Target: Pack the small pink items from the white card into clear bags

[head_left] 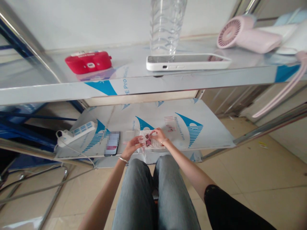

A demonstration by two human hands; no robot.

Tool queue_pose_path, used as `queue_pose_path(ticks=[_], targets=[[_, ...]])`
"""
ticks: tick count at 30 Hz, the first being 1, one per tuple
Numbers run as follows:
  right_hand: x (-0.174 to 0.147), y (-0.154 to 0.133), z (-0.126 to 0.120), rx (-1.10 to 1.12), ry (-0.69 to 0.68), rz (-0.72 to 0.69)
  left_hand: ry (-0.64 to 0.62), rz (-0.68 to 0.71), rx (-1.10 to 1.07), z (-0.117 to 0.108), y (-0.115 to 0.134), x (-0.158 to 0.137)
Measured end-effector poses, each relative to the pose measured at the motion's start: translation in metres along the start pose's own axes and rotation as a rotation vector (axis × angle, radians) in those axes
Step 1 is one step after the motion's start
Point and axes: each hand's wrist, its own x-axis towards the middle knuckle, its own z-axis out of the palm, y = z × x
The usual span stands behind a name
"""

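Between my hands, over the lower shelf, is a small clear plastic bag [143, 149] with dark red, white-dotted pieces [148, 140] that look like little bows. The fingers of my left hand [133, 145] are closed on the bag's left side. My right hand [158, 136] pinches at the upper right of the dotted pieces; the exact spot it grips is too small to make out. A white sheet or pad [157, 145] lies under them. To the right rests another clear packet [170, 124] with small reddish contents.
A phone [112, 143] and a white power strip [78, 132] with cables lie left on the lower shelf [211, 134]. The upper shelf's edge [168, 84] overhangs, carrying a red case [88, 62], a white-cased phone [187, 62], a clear bottle [166, 25] and a pink fan [247, 33].
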Motion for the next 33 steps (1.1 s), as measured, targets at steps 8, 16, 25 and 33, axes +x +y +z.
queue_pose_path(ticks=[8, 16, 25, 33], targets=[[-0.022, -0.064, -0.046, 0.373, 0.001, -0.214, -0.04, 0.021, -0.019, 0.006, 0.0, 0.004], [-0.049, -0.095, -0.086, 0.357, -0.103, -0.212, -0.116, 0.039, -0.076, 0.021, 0.023, -0.019], [-0.101, -0.117, -0.105, 0.581, -0.132, -0.15, -0.346, -0.118, -0.429, 0.046, 0.064, -0.073], [-0.137, -0.146, -0.123, 0.714, -0.116, -0.126, -0.352, -0.076, -0.5, 0.069, 0.085, -0.105]])
